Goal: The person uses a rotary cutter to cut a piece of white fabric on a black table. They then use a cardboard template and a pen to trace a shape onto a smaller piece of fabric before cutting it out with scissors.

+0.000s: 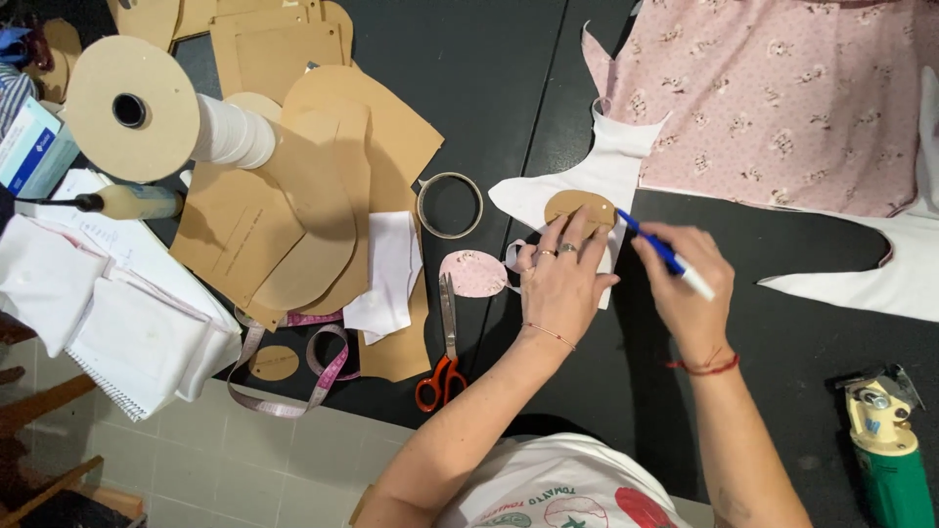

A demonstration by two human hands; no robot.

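Observation:
My left hand presses flat on a small oval brown card template, which lies on a piece of white fabric on the black table. My right hand grips a blue and white pen; its tip touches the right edge of the oval template. A small pink floral oval cut-out lies just left of my left hand. Orange-handled scissors rest below that cut-out.
Brown card patterns pile at the left, with a large spool of white elastic, a tape roll, a pink measuring tape and a notebook. Pink floral fabric spreads top right. A green electric cutter sits bottom right.

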